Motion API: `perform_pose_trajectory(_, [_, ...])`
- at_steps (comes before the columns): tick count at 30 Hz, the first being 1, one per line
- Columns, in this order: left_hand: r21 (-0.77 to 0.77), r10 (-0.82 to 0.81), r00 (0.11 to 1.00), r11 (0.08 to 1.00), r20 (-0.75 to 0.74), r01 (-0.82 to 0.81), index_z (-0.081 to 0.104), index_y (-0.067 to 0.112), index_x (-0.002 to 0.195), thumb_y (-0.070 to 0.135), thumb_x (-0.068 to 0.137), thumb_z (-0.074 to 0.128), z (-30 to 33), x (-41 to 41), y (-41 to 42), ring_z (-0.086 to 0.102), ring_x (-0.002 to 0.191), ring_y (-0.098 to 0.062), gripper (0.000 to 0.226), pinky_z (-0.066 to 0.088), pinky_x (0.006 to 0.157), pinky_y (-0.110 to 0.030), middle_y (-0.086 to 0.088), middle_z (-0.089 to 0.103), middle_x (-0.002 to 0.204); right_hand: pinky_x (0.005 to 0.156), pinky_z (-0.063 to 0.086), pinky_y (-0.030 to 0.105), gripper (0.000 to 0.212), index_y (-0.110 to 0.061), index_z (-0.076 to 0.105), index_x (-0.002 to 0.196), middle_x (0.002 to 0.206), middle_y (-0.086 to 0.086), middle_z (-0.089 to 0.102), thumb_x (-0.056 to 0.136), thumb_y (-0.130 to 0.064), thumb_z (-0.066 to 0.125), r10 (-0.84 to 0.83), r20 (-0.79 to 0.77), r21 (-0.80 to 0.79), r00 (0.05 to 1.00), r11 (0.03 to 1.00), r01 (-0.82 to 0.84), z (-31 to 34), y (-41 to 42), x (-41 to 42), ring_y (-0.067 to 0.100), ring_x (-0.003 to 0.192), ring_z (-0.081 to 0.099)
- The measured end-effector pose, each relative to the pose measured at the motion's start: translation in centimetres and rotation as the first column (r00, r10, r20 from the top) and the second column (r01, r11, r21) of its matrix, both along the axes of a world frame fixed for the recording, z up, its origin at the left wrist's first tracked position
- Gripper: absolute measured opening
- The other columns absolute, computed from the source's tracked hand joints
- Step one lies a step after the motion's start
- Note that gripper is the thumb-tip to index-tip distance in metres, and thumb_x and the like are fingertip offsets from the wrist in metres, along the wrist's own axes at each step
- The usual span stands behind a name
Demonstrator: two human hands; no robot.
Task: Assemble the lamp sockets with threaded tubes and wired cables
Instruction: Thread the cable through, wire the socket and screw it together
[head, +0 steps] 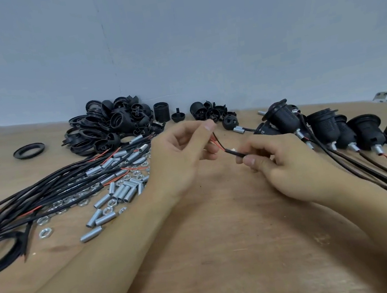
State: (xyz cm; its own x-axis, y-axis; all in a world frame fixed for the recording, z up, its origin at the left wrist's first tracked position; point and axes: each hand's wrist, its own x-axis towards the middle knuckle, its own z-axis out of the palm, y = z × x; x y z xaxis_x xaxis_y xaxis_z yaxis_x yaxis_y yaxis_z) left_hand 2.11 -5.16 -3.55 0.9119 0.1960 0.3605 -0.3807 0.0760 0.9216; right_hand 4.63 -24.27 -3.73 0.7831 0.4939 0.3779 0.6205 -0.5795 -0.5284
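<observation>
Above the middle of the wooden bench (pixel 226 241), one wired cable (pixel 232 153) is held between both hands. The left hand (pixel 179 158) pinches the split red and black leads (pixel 217 140) between thumb and fingertips; the remaining fingers are curled loosely. The right hand (pixel 282 160) is curled round the black sheath just behind the split, thumb and forefinger closed on it. No threaded tube is seen on this cable.

To the left lie the cable bundle (pixel 44 193), loose threaded tubes (pixel 119 195) and hex nuts (pixel 46 232). At the back stands a heap of black socket parts (pixel 111 126), with one black ring (pixel 28 151) apart. On the right, finished sockets (pixel 322 127) lie in a row, each with tube and cable fitted.

Judged step: leads being readied for threading through a tube or into a socket base.

Risks noted:
- Leads splayed or strands frayed: would snag at the tube mouth and buckle rather than pass through.
- Grip set too far behind the split: free end would flex, and aim at a small bore would be lost.
- Left forearm lies just beside the loose tubes and nuts; a sweep would scatter them across the bench.
- Whether the lead ends are stripped cannot be told at this sharpness.
</observation>
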Motion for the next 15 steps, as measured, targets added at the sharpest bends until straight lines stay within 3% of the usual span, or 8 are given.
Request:
perform_pose_trajectory(3, [0.010, -0.014, 1.000, 1.000, 0.004, 0.014, 0.072, -0.003, 0.090, 0.007, 0.090, 0.068, -0.1, -0.1, 0.0, 0.066, 0.062, -0.017, 0.010, 0.057, 0.062, -0.027, -0.013, 0.068, 0.073, 0.073, 0.055, 0.035, 0.026, -0.034, 0.065, 0.100, 0.084, -0.011, 0.068, 0.094, -0.010, 0.058, 0.032, -0.102, 0.080, 0.994, 0.997, -0.024, -0.1, 0.3, -0.2, 0.012, 0.072, 0.064])
perform_pose_trajectory(5, [-0.034, -0.069, 0.998, 0.997, -0.001, 0.069, 0.072, -0.001, 0.092, 0.004, 0.085, 0.071, -0.1, -0.1, 0.1, 0.069, 0.063, -0.017, 0.008, 0.058, 0.062, -0.025, -0.013, 0.071, 0.074, 0.067, 0.056, 0.032, 0.018, -0.037, 0.065, 0.107, 0.083, -0.006, 0.067, 0.094, -0.026, 0.063, 0.095, -0.113, 0.171, 0.989, 0.982, -0.075, 0.1, 0.7, -0.5, 0.014, 0.064, 0.065])
perform_pose_trajectory(8, [-0.114, -0.185, 0.981, 0.977, -0.051, 0.178, 0.072, 0.005, 0.087, 0.012, 0.069, 0.078, 0.0, -0.2, 0.2, 0.072, 0.064, -0.017, 0.021, 0.058, 0.062, -0.023, -0.013, 0.074, 0.073, 0.054, 0.053, 0.034, 0.018, -0.038, 0.068, 0.102, 0.066, 0.000, 0.061, 0.090, -0.047, 0.059, 0.109, -0.069, 0.208, 0.992, 0.974, -0.093, 0.4, 1.0, -1.0, 0.019, 0.049, 0.060])
perform_pose_trajectory(12, [-0.103, -0.179, 0.977, 0.980, -0.112, 0.168, 0.072, 0.005, 0.085, 0.020, 0.065, 0.079, -0.2, -0.2, 0.3, 0.066, 0.062, -0.014, 0.026, 0.055, 0.062, -0.023, -0.010, 0.072, 0.072, 0.048, 0.050, 0.026, 0.012, -0.028, 0.072, 0.087, 0.062, -0.002, 0.062, 0.093, -0.029, 0.062, 0.150, -0.102, 0.335, 0.983, 0.936, -0.108, 0.2, 1.5, -1.3, 0.016, 0.044, 0.059])
perform_pose_trajectory(15, [-0.030, -0.158, 0.975, 0.987, -0.155, 0.155, 0.074, 0.009, 0.083, 0.025, 0.066, 0.080, -0.2, -0.2, 0.6, 0.060, 0.060, -0.013, 0.024, 0.053, 0.062, -0.023, -0.005, 0.071, 0.072, 0.043, 0.046, 0.028, 0.011, -0.021, 0.074, 0.089, 0.062, 0.002, 0.062, 0.093, -0.024, 0.064, 0.138, -0.185, 0.472, 0.973, 0.881, -0.036, 0.3, 1.4, -0.8, 0.016, 0.041, 0.052])
